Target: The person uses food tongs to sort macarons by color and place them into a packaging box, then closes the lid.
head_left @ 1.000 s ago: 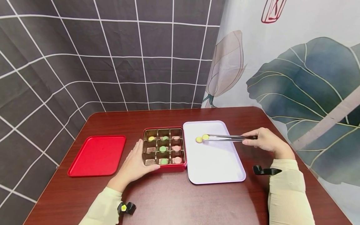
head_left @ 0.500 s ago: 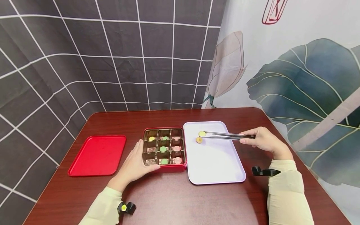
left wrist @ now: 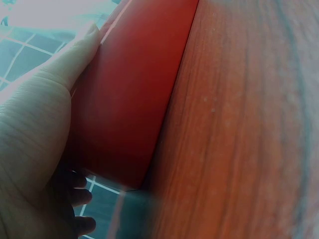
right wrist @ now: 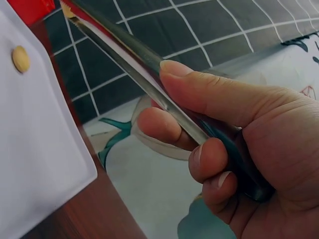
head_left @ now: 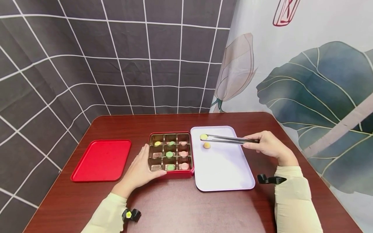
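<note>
The left hand rests against the box, thumb apart from fingers. A yellow cookie has just moved left over the tray, nearer the box but not in it, gripped by tongs; the right hand has fingers clamped round them.

Slim metal tongs reach leftward from my right hand, a round yellow cookie pinched in their tips. Another cookie lies just beside those tips, nearer me. Against my left hand, an open red box sits flat, its compartments holding yellow, green and pink cookies.
</note>
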Available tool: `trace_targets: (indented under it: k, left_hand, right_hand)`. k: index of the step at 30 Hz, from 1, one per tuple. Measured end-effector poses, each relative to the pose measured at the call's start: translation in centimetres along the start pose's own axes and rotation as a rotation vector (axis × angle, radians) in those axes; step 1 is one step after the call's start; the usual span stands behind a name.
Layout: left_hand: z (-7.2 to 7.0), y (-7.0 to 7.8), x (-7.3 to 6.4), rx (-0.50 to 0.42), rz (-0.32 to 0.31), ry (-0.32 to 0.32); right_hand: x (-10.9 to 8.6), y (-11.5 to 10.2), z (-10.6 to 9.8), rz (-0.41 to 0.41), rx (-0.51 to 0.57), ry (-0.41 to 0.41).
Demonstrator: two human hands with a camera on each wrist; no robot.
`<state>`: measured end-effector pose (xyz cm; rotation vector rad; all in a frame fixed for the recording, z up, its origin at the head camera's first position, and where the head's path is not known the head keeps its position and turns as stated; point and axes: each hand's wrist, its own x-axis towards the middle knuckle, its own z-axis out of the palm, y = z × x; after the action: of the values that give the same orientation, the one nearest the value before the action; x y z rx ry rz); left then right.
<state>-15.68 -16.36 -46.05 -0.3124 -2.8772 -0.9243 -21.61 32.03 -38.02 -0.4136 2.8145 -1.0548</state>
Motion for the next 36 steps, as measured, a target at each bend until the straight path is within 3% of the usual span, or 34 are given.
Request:
trace_targets:
  k: [15, 36]
  left_hand:
    - [-0.2, 0.4, 0.0, 0.004, -0.023, -0.009]
    - [-0.3, 0.2, -0.1, 0.005, -0.030, -0.010]
  right_hand:
    - [1.5, -2.4, 2.1, -0.119, 0.009, -0.027]
    - [4.5, -7.1, 5.7, -0.320, -0.010, -0.154]
